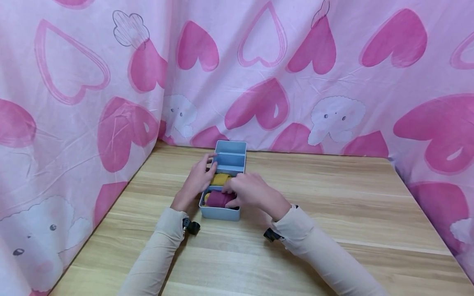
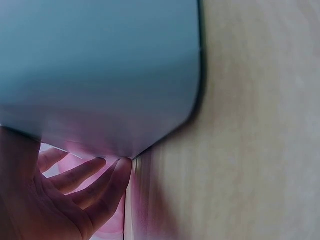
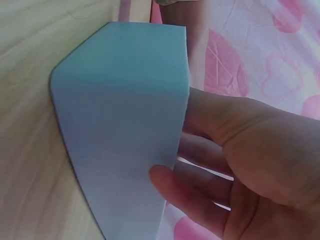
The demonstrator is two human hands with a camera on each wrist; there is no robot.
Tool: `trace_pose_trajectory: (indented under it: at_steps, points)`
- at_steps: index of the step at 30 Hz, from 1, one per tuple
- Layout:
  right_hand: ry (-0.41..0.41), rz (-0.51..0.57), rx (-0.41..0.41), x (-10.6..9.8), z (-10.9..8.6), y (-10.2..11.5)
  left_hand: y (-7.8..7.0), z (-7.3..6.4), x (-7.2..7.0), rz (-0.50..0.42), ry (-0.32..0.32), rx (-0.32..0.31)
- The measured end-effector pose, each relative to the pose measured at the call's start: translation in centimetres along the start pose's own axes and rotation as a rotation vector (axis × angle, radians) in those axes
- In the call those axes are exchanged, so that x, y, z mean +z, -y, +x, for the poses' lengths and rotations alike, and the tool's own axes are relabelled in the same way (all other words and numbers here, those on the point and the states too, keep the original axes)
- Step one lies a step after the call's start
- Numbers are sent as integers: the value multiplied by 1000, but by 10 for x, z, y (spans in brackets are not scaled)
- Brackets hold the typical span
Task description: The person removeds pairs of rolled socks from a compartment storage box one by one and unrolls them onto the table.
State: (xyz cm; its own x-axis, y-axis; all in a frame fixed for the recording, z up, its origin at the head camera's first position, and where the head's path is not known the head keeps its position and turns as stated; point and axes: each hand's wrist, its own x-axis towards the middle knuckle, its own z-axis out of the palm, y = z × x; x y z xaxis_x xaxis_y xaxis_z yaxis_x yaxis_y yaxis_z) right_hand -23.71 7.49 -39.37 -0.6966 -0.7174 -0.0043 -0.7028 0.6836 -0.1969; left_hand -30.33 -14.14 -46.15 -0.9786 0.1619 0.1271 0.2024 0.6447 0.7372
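A long grey-blue divided box [image 1: 221, 213] lies on the table, pointing away from me. In its nearest compartment is a maroon rolled cloth [image 1: 217, 199], with a bit of yellow at its left end. The compartment behind that one contains a yellow folded cloth [image 1: 220, 179]. My right hand [image 1: 252, 191] reaches over the box's right wall and grips the maroon roll between thumb and fingers. In the right wrist view, one fingertip touches the outside of the wall. My left hand [image 1: 198, 179] rests against the box's left side, its fingers loosely extended along the wall.
The wooden table [image 1: 333, 197] extends well to the right of the box. A pink heart-patterned curtain [image 1: 255, 82] hangs along the back and both sides. Dark wrist cameras are strapped at both sleeve cuffs, near the tabletop.
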Motion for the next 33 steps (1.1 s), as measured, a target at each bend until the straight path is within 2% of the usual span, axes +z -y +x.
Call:
trace_pose_trajectory:
  at_steps: [14,24,33]
  points:
    - [114,3,11,-5,13,5,-2,1,-1,-29,18,-15]
    - [89,-4,8,-2,14,3,-3,0,-2,-24,26,-35]
    - [113,-33,32,-3,13,7,-3,1,-1,-25,25,-32]
